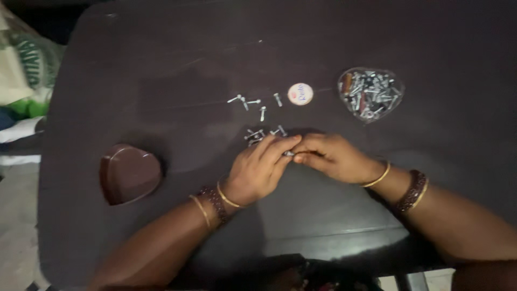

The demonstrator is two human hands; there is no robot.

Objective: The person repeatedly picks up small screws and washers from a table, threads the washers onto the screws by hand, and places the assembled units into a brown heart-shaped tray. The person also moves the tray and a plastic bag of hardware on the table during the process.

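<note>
Left hand (258, 168) and right hand (331, 156) met mid-frame, fingertips pinching one small screw (289, 153) – loose screws (257, 134) just above, on the dark table (161, 64).

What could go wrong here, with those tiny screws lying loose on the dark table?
The loose screws lie unguarded on the dark table, so a sweep of the left hand might scatter them, and they would be hard to spot. The small metal piece pinched between both hands could slip from the right hand. The heart-shaped clear dish looks full, so a knock may spill it.
</note>
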